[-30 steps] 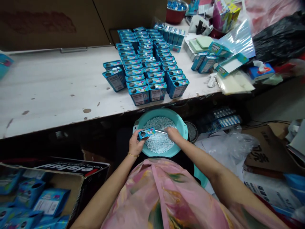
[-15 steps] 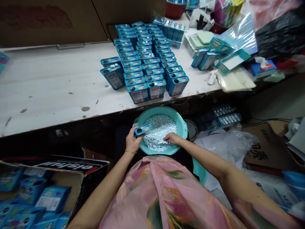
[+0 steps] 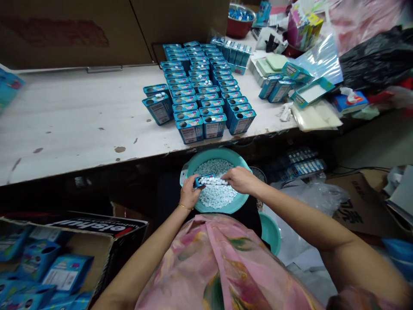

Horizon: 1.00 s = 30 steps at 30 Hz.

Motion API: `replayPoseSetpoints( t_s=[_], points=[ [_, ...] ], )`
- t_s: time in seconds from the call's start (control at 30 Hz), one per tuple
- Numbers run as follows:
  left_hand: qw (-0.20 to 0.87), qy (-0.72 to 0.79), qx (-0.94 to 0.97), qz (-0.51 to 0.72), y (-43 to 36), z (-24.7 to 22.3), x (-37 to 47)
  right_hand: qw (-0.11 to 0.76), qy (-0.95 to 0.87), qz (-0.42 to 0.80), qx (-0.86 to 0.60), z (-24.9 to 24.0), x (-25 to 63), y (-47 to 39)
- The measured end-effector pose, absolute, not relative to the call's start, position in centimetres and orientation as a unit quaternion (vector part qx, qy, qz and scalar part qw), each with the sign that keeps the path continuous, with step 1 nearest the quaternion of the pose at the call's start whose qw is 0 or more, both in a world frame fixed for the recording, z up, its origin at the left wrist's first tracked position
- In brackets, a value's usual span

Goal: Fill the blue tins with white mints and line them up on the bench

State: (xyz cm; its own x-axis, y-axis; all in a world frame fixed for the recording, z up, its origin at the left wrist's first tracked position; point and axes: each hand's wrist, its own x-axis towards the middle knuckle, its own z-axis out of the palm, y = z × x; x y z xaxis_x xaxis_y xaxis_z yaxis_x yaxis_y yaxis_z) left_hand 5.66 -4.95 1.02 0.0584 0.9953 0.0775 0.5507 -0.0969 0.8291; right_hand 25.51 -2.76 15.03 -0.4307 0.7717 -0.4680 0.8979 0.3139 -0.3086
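Note:
In my left hand (image 3: pixel 189 192) is a small blue candy box (image 3: pixel 198 182), tilted over the bowl, with my fingers closed around it. My right hand (image 3: pixel 241 180) is closed on a narrow scoop (image 3: pixel 222 184), mostly hidden under a row of small white candies (image 3: pixel 213 181). The scoop's far end reaches the box's top opening. Below both hands sits a turquoise bowl (image 3: pixel 192 163) in my lap, holding many loose white candies (image 3: pixel 217 198).
Rows of upright blue boxes (image 3: pixel 189 129) stand on the white table (image 3: pixel 80 112). A carton (image 3: pixel 106 245) of blue boxes is at lower left. Clear plastic bags (image 3: pixel 318 196) lie to the right. A red bowl (image 3: pixel 238 29) stands at the back.
My right hand has lifted out of the candies, bringing up a loaded scoop to the box. My left hand has moved slightly right and tilted the box toward it.

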Motion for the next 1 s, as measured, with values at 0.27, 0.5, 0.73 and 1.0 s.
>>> replayPoseSetpoints(
  t_s=[0.27,0.5,0.73,1.0],
  points=[
    [0.304,0.585,0.668,0.346,-5.1,0.4,5.6,0.201,0.817,-0.177,0.511,17.8,22.6,-2.8],
    [0.346,0.592,0.615,0.389,-5.5,1.2,4.8,0.069,0.796,-0.229,0.557,13.1,29.9,-2.8],
    [0.358,0.591,0.601,0.402,-6.1,1.5,4.2,0.163,0.765,-0.228,0.579,1.1,26.6,-3.5],
    [0.341,0.602,0.595,0.41,-6.0,1.3,3.9,0.214,0.799,-0.265,0.496,-0.9,25.4,-4.9]
  ],
)
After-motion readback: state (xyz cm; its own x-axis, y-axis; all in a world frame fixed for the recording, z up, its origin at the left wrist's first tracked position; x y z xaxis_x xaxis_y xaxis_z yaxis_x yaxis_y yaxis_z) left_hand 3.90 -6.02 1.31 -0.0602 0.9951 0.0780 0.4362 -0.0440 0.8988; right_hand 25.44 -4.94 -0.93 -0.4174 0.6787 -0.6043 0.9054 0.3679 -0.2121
